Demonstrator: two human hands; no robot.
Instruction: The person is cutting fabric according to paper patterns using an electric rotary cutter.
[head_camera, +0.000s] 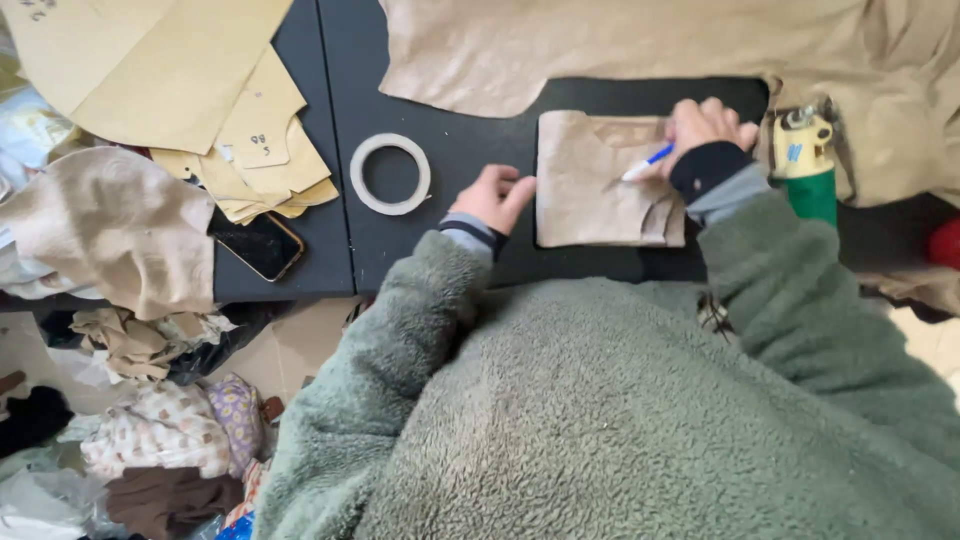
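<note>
A small tan fabric piece (590, 190) lies flat on the black table (470, 150). My right hand (705, 128) grips a blue and white pen (648, 163) with its tip on the fabric's right part. My left hand (494, 196) rests on the table with fingertips touching the fabric's left edge and holds nothing. Both arms wear a green fleece with dark cuffs.
A roll of clear tape (390, 173) lies left of my left hand. Paper patterns (200, 90), beige cloth (120, 225) and a dark phone (258, 243) sit at left. A large tan fabric sheet (640, 45) spreads behind. A yellow and green electric cutter (805, 160) stands at right.
</note>
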